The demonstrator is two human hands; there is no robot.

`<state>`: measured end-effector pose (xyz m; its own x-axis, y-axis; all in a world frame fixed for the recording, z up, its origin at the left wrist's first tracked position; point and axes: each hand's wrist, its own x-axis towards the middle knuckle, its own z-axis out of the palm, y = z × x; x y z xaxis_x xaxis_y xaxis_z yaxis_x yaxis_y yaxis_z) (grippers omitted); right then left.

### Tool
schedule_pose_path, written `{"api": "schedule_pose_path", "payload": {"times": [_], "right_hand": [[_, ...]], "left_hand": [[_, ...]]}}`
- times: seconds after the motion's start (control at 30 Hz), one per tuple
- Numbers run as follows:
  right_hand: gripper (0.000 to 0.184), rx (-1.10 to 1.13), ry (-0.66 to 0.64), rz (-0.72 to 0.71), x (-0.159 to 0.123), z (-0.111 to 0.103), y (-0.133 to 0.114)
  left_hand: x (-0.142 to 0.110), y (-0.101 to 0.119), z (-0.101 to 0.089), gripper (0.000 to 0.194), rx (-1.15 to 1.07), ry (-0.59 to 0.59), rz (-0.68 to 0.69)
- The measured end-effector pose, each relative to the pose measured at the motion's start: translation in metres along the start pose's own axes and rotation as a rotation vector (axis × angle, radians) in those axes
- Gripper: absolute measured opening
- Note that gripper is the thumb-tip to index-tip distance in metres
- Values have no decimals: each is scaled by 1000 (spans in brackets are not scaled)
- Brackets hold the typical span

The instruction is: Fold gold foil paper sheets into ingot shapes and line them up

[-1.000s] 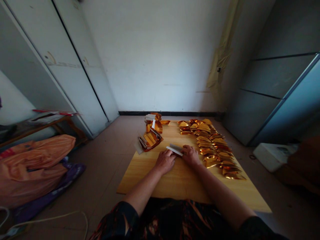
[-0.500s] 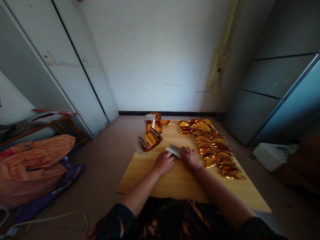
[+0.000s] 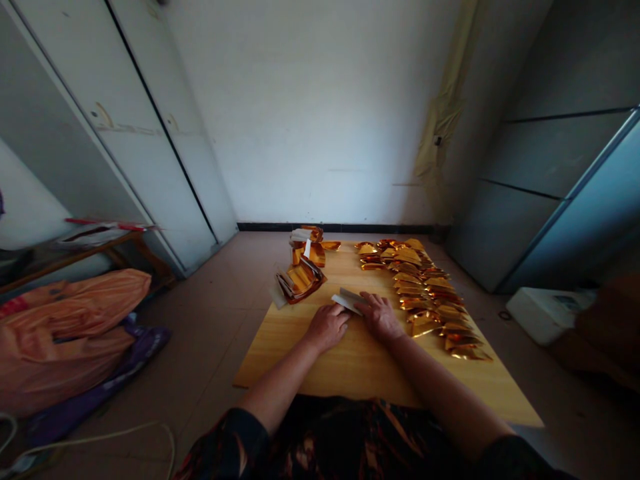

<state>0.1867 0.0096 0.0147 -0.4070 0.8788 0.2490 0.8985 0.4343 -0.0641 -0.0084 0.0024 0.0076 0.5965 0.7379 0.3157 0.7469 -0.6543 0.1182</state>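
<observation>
A small sheet of paper (image 3: 347, 301), pale grey side showing and its long edges folded up, lies on the wooden board between my hands. My left hand (image 3: 327, 327) has its curled fingers on the near left edge of the paper. At the right end, the fingers of my right hand (image 3: 383, 320) close over the sheet, with the fingertips partly hidden. Right of that hand, several folded gold foil paper pieces (image 3: 407, 283), boat-like in shape, stand in overlapping rows. Beyond my left hand lies a loose stack of gold foil sheets (image 3: 301, 279), curled up at the sides.
The wooden board (image 3: 285, 360) sits low over a tiled floor. Orange and purple bags (image 3: 75, 333) lie at the left beside a cabinet (image 3: 145, 120). A grey fridge-like cabinet (image 3: 560, 153) and a white box (image 3: 540, 313) stand at the right.
My right hand has shifted very slightly to the left along the paper. My left hand, the foil stack and the folded pieces look the same.
</observation>
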Motion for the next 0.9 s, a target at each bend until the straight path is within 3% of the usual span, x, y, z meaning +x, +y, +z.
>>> {"api": "schedule_pose_path", "payload": {"times": [0.9], "right_hand": [[32, 69, -39, -48, -3, -7, -4]], "left_hand": [[-7, -2, -4, 26, -31, -27, -2]]}}
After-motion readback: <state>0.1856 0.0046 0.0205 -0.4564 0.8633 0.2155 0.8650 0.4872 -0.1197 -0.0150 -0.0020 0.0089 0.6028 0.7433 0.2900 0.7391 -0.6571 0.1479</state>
